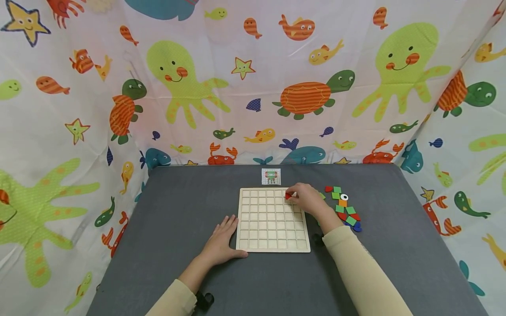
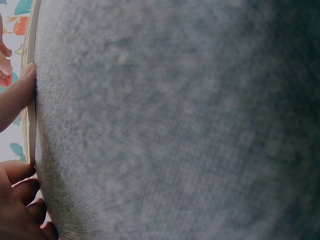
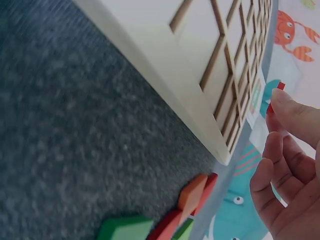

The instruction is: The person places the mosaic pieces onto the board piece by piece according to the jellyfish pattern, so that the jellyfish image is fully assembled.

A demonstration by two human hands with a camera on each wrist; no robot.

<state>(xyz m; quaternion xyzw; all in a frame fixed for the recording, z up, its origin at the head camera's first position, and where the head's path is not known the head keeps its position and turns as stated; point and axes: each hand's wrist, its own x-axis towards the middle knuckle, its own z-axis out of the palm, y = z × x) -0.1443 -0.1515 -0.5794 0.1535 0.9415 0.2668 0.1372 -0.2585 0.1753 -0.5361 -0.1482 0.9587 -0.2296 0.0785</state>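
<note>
The right hand (image 1: 307, 200) pinches a small red piece (image 1: 288, 195) at the upper right part of the wooden board (image 1: 262, 224), mid-frame. The left hand (image 1: 221, 243) is spread wide, touching the board's lower left corner. On the right, colored pieces (image 1: 351, 220) lie partly behind the right arm. A little picture card (image 1: 271, 177) sits just above the board.

Long pale yellow sleeves (image 1: 363, 272), left and right, with small black fittings (image 1: 204, 302) beneath.
</note>
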